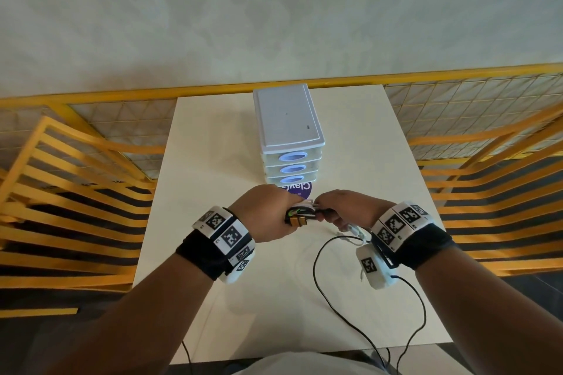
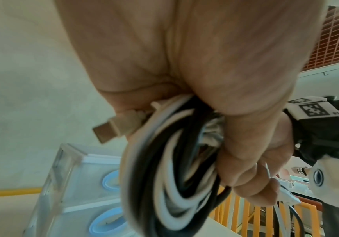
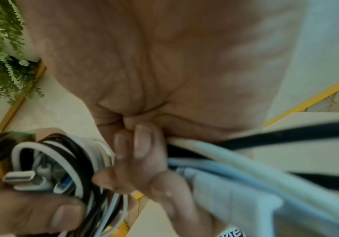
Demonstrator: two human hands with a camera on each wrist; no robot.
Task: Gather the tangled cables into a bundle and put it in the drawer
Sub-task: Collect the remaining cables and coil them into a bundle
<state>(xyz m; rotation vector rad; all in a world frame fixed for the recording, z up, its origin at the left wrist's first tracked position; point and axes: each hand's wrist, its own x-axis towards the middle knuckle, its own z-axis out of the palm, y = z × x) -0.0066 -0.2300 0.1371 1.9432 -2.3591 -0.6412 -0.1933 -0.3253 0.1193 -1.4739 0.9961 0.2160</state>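
Note:
My left hand [image 1: 272, 211] grips a coil of black and white cables [image 1: 300, 212] just above the table, in front of the drawer unit [image 1: 288, 119]. The coil [image 2: 164, 176] hangs from my curled fingers, with a USB plug [image 2: 108, 129] sticking out. Right beside it, my right hand [image 1: 342, 207] holds the loose strands. Its fingers [image 3: 142, 144] are curled round white and black strands [image 3: 235, 154] that lead off the coil [image 3: 63, 154]. A black cable tail [image 1: 315, 268] and white ends [image 1: 353, 234] trail over the table. All three drawers [image 1: 292, 168] are closed.
A purple round sticker [image 1: 301, 190] lies on the cream table [image 1: 213, 161] below the bottom drawer. Yellow slatted chairs [image 1: 76, 192] stand left and right of the table, and a yellow mesh railing [image 1: 457, 106] runs behind it. The black cable runs off the table's front edge.

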